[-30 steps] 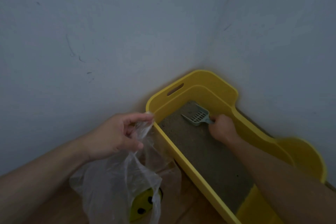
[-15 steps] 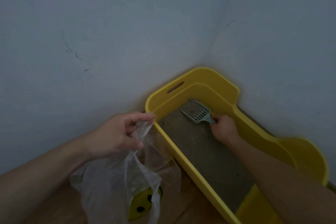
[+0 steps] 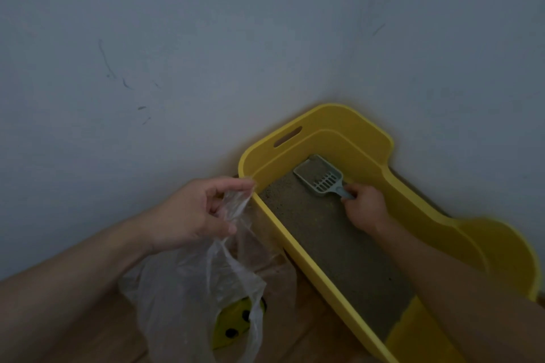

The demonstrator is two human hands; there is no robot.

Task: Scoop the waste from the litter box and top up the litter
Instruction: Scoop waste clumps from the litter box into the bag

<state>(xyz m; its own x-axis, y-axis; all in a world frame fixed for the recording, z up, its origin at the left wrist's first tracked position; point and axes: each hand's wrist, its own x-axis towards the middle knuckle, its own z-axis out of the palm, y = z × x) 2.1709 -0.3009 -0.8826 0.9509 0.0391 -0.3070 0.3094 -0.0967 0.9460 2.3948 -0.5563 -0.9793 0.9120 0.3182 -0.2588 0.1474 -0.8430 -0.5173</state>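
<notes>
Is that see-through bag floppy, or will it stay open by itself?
Probably very floppy: the bag hangs in crumpled folds from the left hand, which pinches its edge. It looks thin and see-through, so it is likely very light. Let go, it would probably sag shut.

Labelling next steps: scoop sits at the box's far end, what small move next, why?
Probably drag the scoop back through the litter: right hand grips its handle, its blade is at the far wall, left hand holds the bag alongside.
</notes>
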